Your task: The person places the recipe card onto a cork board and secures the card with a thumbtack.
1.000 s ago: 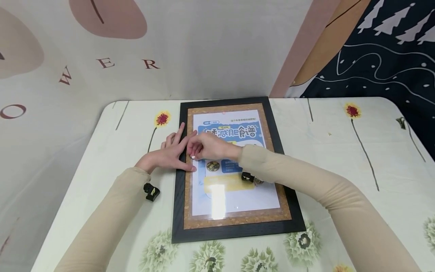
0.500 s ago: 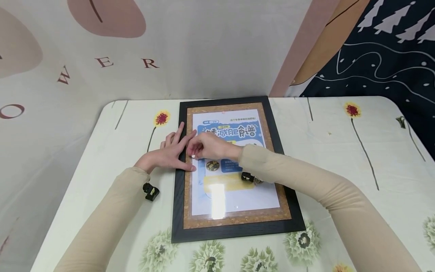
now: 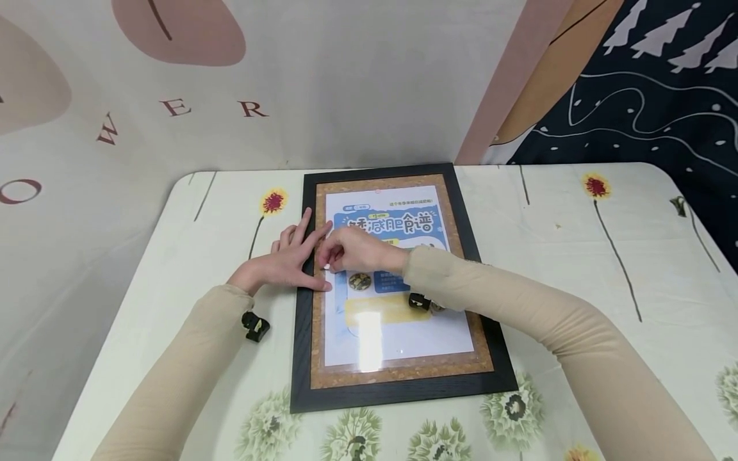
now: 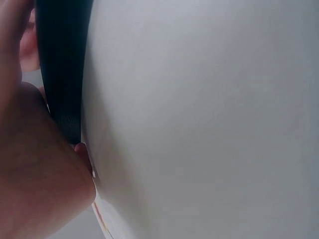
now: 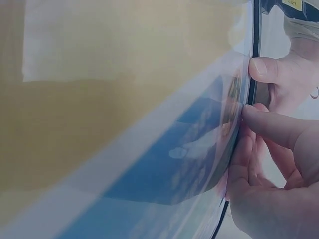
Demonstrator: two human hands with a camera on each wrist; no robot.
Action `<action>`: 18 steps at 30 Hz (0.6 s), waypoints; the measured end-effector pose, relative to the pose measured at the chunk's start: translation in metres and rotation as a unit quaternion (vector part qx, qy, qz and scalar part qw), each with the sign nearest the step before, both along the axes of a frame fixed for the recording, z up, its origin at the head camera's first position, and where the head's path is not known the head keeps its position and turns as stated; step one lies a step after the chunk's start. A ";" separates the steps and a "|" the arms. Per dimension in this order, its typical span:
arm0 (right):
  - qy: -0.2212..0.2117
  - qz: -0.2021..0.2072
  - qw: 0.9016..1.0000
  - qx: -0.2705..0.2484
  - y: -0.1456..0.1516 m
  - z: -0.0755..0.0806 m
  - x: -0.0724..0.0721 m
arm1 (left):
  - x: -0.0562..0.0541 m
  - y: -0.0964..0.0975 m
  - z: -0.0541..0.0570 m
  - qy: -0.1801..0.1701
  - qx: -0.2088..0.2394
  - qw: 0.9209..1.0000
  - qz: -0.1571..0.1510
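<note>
Between the right hand's (image 3: 357, 248) thumb and forefinger, a small white piece (image 3: 327, 266), pinched, too small to tell whether pin or tab; just at the edge of the printed sheet (image 3: 426, 339) nearest the left hand (image 3: 282, 262). Looks light and stiff, easy to drop; best taken by its sides.

Beneath the right hand and forearm, the printed sheet itself, flat over a cork panel (image 3: 403, 371). Glossy, with glare nearer the wearer than the right hand; perhaps under a clear cover. Probably slick, thin, quick to scratch or crease; best handled by its edges.

Around both, a black frame (image 3: 403, 391), likely stiff and the heaviest part, best gripped by its border. Across that border, the left hand with fingers spread, gripping nothing, thumb tip against the sheet's near edge.

On the sheet, just beyond the right hand, large characters seeming to read 减肥食谱, with more partly covered; smaller print too fine to make out.

Under everything, a flowered tablecloth (image 3: 548, 256). Beyond the left hand, on a pale backdrop (image 3: 369, 83), red-brown letters O, W, E, R. No brand to be made out.
</note>
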State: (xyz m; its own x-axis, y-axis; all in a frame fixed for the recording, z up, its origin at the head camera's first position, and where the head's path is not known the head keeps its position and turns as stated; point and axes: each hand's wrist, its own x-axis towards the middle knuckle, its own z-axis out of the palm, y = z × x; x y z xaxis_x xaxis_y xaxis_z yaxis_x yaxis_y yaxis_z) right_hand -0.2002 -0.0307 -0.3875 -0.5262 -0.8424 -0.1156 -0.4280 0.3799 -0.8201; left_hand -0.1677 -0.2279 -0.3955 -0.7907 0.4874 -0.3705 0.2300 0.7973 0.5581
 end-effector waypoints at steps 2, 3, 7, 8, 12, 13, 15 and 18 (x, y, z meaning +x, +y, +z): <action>-0.002 -0.001 1.000 0.002 0.000 -0.001 0.000 | 0.000 0.000 0.000 0.000 -0.001 1.000 0.000; -0.004 -0.002 1.000 0.002 0.000 -0.001 -0.001 | 0.000 0.000 0.000 0.001 0.001 1.000 0.000; -0.010 -0.003 1.000 0.003 0.002 -0.001 -0.001 | 0.001 0.001 0.000 0.002 0.001 1.000 -0.002; -0.012 -0.004 1.000 0.002 0.002 -0.001 -0.001 | 0.000 0.001 0.000 0.001 0.000 1.000 -0.002; -0.008 -0.006 1.000 -0.005 0.004 -0.001 -0.001 | 0.000 0.000 0.000 -0.001 -0.004 1.000 -0.001; -0.004 -0.006 1.000 -0.007 0.004 -0.001 0.000 | 0.001 0.000 0.000 0.000 -0.003 1.000 -0.001; 0.007 -0.007 1.000 -0.012 0.003 -0.001 0.000 | 0.000 0.000 0.000 0.000 -0.007 1.000 -0.002; 0.010 -0.011 1.000 -0.020 0.002 -0.003 0.000 | 0.000 -0.001 -0.001 0.001 -0.002 1.000 -0.001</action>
